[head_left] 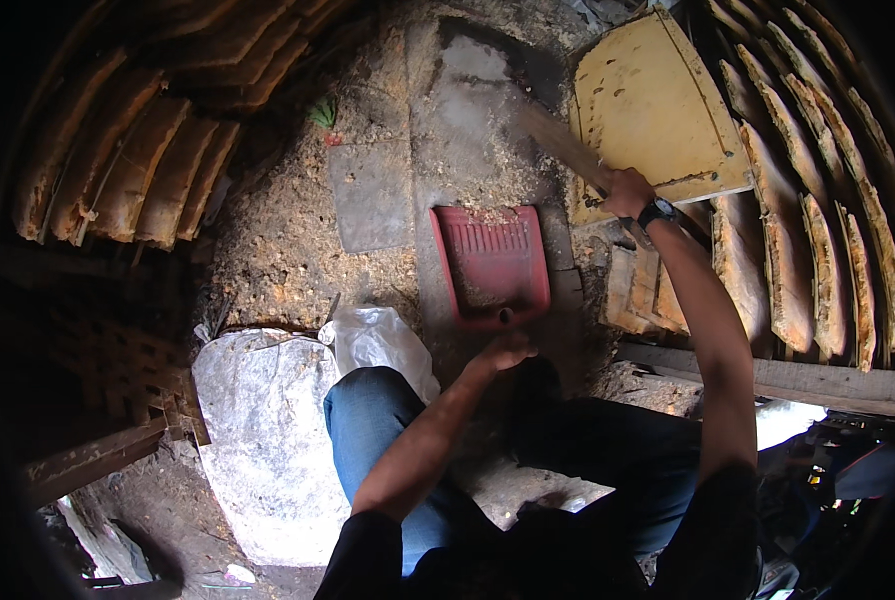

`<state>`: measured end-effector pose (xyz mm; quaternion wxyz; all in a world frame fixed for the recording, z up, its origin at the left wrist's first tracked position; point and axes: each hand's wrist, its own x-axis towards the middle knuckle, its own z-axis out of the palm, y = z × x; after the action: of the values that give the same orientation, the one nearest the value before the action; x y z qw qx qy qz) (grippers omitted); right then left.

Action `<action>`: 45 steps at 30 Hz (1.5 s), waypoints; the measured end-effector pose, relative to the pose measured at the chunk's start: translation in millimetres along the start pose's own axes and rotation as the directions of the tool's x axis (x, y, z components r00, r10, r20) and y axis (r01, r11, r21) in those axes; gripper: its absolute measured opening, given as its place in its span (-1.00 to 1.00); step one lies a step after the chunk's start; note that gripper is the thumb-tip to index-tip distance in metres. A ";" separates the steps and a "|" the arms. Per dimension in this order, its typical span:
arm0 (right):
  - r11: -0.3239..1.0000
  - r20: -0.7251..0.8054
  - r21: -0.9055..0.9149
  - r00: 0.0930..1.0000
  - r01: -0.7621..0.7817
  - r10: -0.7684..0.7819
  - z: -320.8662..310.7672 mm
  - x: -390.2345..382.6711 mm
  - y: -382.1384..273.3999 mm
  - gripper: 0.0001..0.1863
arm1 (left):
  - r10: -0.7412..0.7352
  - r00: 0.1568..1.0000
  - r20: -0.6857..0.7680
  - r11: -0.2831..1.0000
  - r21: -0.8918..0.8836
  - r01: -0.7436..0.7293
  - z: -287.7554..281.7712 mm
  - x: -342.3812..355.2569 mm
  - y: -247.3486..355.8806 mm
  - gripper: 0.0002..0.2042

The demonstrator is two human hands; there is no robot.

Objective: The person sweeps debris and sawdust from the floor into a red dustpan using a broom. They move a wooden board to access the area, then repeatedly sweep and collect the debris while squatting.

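My right hand (627, 192), with a watch on the wrist, is closed on a long wooden stick (568, 145) that slants across the dusty floor beside a worn yellow board (648, 100). A red plastic dustpan (488, 260) with pale shavings in it lies on the floor in the middle. Just below the dustpan my left hand (508, 352) has its fingers curled; whether they hold anything is hidden.
Stacks of curved wooden slabs (138, 150) rise at the left and on the right (778, 230). A white sack (258, 430) and a clear plastic bag (373, 340) lie by my left knee. A plank (818, 380) borders the right stack. Shavings cover much of the floor.
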<state>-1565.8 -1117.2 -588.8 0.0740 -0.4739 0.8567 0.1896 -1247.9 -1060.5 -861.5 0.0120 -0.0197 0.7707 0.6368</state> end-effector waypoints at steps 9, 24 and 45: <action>0.946 0.284 0.090 0.903 0.311 -0.324 -64.9 -163.8 -13.9 -0.13 | -0.037 0.986 -0.162 0.990 -0.138 0.015 1.0 7.7 -31.2 -0.64; 0.975 -0.054 -0.114 0.979 0.188 -0.195 -79.2 -104.3 6.7 -0.12 | -0.157 0.948 -0.276 0.972 -0.213 0.099 2.4 3.9 -9.5 -0.78; 0.877 0.307 -0.300 0.909 0.375 -0.283 -130.3 -182.8 46.6 -0.03 | -0.059 0.932 -0.357 0.964 -0.265 -0.040 -9.0 -6.4 -25.4 -0.74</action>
<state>-1499.4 -1003.1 -401.4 0.1284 -0.5908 0.6982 0.3834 -1240.4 -1074.0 -884.5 -0.1298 -0.1419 0.6665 0.7203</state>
